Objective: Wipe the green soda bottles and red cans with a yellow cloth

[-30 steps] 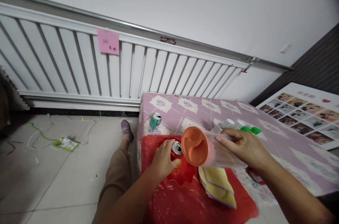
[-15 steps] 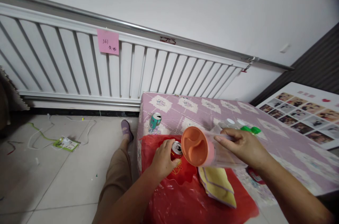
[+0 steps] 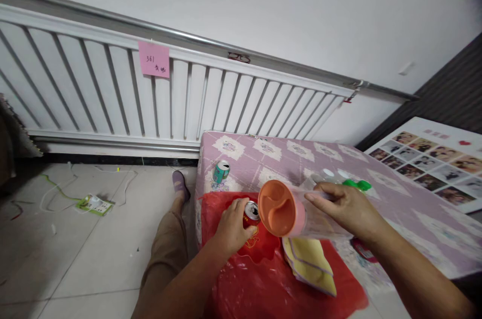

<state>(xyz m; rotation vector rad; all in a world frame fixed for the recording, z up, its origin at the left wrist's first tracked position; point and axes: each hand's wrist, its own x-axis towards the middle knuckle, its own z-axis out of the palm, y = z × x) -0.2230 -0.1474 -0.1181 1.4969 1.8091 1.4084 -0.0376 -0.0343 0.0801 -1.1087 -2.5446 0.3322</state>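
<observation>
My left hand [image 3: 234, 226] is wrapped round a red drink can [image 3: 251, 213] with an opened top, which stands upright on a red tray [image 3: 265, 248]. In my right hand [image 3: 346, 211] is a clear plastic pitcher [image 3: 316, 216], tipped over to the left. Its orange lid [image 3: 276, 208] faces me, close beside the can's top. I cannot tell whether anything flows from it. A folded yellow cloth [image 3: 311, 263] lies under the pitcher, on a red plastic sheet [image 3: 263, 289]. Beyond the tray stands an open teal can [image 3: 221, 172].
Clear containers [image 3: 327, 174] with white and green lids [image 3: 357, 184] stand behind my right hand. A dark red object [image 3: 363, 249] sits under my right forearm. The patterned bed [image 3: 259, 150] meets a white radiator [image 3: 222, 100]. Cables and a green card [image 3: 94, 205] lie on the floor.
</observation>
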